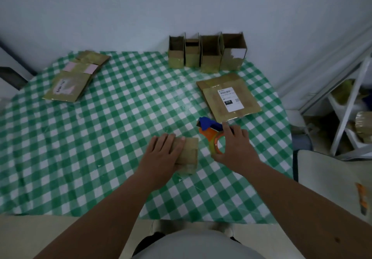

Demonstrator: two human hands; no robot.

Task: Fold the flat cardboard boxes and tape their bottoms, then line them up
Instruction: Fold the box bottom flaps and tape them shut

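A small folded cardboard box (190,154) stands on the green checked tablecloth (100,138) near the table's front middle. My left hand (164,154) lies flat on top of the box, fingers straight, pressing it. Just right of it my right hand (234,144) grips an orange and blue tape dispenser (211,131) that rests on the table beside the box. Several folded open-topped boxes (207,51) stand in a row against the far wall. A flat box with a white shipping label (229,96) lies behind the dispenser.
A pile of flat cardboard boxes (74,77) lies at the far left of the table. A white metal shelf (350,108) with packed goods stands to the right. A beige surface with an orange tool (362,198) sits at the near right.
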